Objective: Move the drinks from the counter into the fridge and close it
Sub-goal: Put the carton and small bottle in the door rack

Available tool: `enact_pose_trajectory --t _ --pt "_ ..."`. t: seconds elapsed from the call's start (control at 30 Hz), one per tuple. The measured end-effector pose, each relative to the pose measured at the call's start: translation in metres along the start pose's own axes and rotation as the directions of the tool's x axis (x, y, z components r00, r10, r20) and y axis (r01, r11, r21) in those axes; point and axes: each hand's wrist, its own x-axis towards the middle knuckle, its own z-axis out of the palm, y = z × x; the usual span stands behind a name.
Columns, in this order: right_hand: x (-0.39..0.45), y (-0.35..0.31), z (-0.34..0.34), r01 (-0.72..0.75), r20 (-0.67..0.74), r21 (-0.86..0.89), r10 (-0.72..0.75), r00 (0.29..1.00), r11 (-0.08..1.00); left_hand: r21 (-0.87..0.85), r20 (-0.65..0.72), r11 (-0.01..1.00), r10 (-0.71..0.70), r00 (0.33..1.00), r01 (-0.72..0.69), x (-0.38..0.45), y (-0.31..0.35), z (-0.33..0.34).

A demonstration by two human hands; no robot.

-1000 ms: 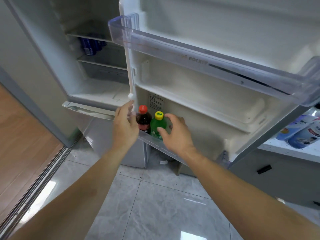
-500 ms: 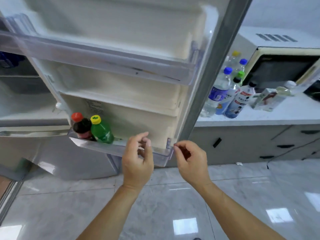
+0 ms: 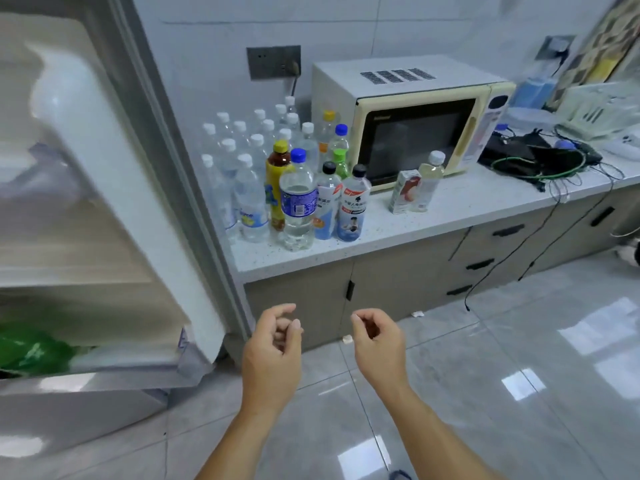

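Now we are holding both hands, left (image 3: 272, 355) and right (image 3: 377, 344), fingers loosely curled and grasping nothing (fridge door (image 3: 114, 202) open), near the bottles (image 3: 298, 199) on the desk (image 3: 450, 209).

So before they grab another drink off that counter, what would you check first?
1. Left hand free: ok, loosely curled, holds nothing.
2. Right hand free: ok, also holds nothing.
3. Drinks left on the white speckled counter: ok, many, with the clear blue-capped water bottle nearest the front edge.
4. White fridge door open for loading: ok.
5. Space in the door shelf: cannot tell, blurred.
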Motion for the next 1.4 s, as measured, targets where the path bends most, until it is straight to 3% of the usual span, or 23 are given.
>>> enact_pose_trajectory --t 0.3,0.6,0.93,1.03,1.4 --pt "0.112 0.063 -0.131 -0.085 0.034 -0.001 0.085 0.996 0.996 -0.067 0.016 0.945 -0.321 0.947 0.321 0.036 0.023 0.159" --pt "0.203 0.11 -0.207 -0.181 0.067 -0.071 0.185 0.98 0.981 -0.084 -0.001 0.9 -0.429 0.903 0.427 0.069 0.025 0.251" --pt "0.316 0.104 -0.217 -0.157 0.111 -0.177 0.178 0.978 0.972 -0.036 0.063 0.888 -0.456 0.888 0.459 0.18 0.014 0.344" --pt "0.358 0.091 -0.209 -0.128 0.116 -0.2 0.153 0.981 0.971 0.06 0.079 0.897 -0.441 0.894 0.437 0.227 0.011 0.368" --pt "0.483 0.075 -0.155 -0.048 0.231 -0.273 0.114 0.966 0.961 0.179 0.112 0.877 -0.468 0.877 0.445 0.334 -0.01 0.404"
